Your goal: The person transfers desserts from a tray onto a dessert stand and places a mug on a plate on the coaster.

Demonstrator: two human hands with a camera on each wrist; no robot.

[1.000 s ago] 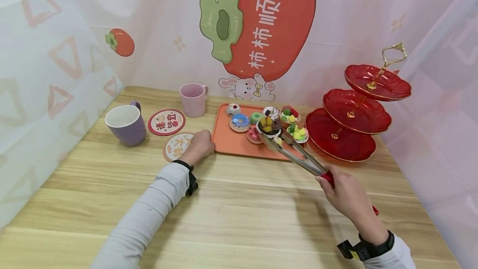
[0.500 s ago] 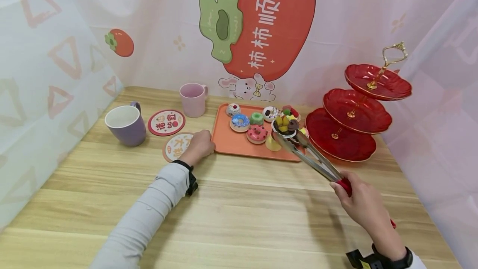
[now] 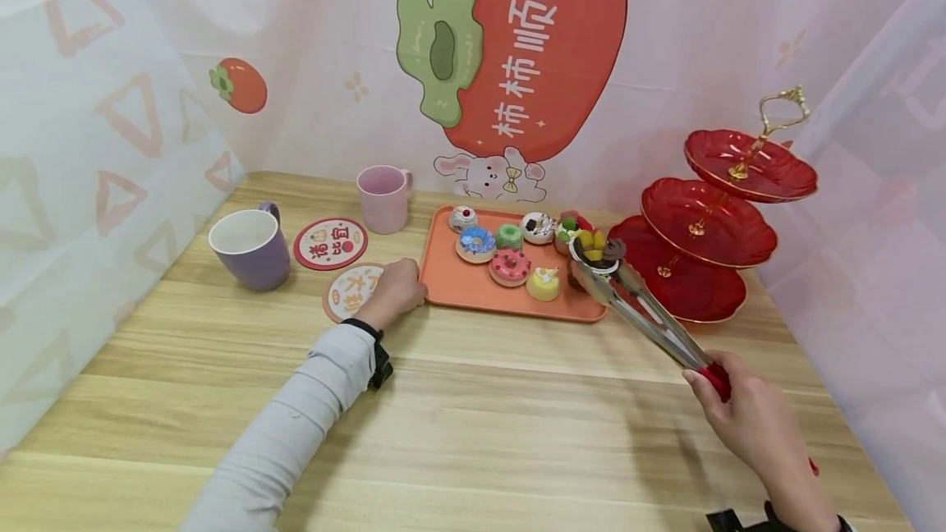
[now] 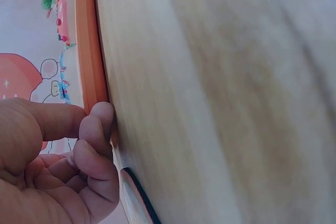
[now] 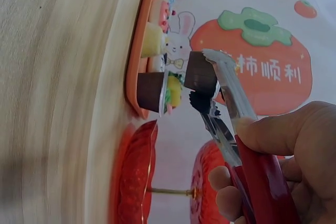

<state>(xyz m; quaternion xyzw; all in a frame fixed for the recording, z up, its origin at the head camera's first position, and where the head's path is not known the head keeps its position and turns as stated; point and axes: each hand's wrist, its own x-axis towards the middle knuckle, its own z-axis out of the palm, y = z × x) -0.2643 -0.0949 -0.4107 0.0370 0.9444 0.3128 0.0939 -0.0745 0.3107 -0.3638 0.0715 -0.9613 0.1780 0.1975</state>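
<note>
In the head view my left hand [image 3: 397,292] is at the front left corner of the orange tray [image 3: 456,284]. The left wrist view shows its thumb and fingertips pinching the tray's rim [image 4: 92,72]. My right hand [image 3: 764,417] grips red-handled metal tongs [image 3: 661,327]. Between their tips is a toy cupcake [image 3: 597,254] with a dark cup, yellow fruit pieces and a brown swirl. The right wrist view shows this cupcake [image 5: 201,72] raised above a second dark-cupped one [image 5: 151,92], which stands at the tray's right end. The lifted cupcake partly hides that one in the head view.
A red three-tier stand [image 3: 709,224] stands right of the tray, close to the tongs. On the tray are a pink donut [image 3: 510,268], a blue donut [image 3: 476,245], a yellow cake [image 3: 543,284] and other sweets. Two mugs [image 3: 254,261] and two round coasters [image 3: 330,243] lie left.
My right hand has moved right and toward me, carrying the cupcake in the tongs from over the tray's middle to its right end. My left hand stays at the tray corner.
</note>
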